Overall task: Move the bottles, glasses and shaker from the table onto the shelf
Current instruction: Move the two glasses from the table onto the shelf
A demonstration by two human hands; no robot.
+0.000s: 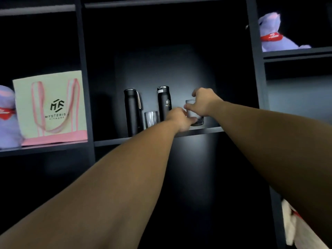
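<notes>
Two black bottles stand upright on the dark shelf board (pixel 115 141): one with a beige strap (pixel 131 112) on the left, one with a logo (pixel 163 103) to its right. A clear glass (pixel 150 119) stands between them, nearer the front. A second clear glass (pixel 196 118) rests on the board at the right. My right hand (pixel 203 102) grips that glass near its rim from the right. My left hand (pixel 180 119) touches its lower left side with fingers curled. No shaker shows.
The shelf unit is dark with upright dividers (pixel 86 105). A pale green and pink paper bag (pixel 51 108) and a purple plush toy (pixel 7 115) fill the left compartment. Another purple plush (pixel 274 33) sits upper right. White and red cloth (pixel 294 227) lies lower right.
</notes>
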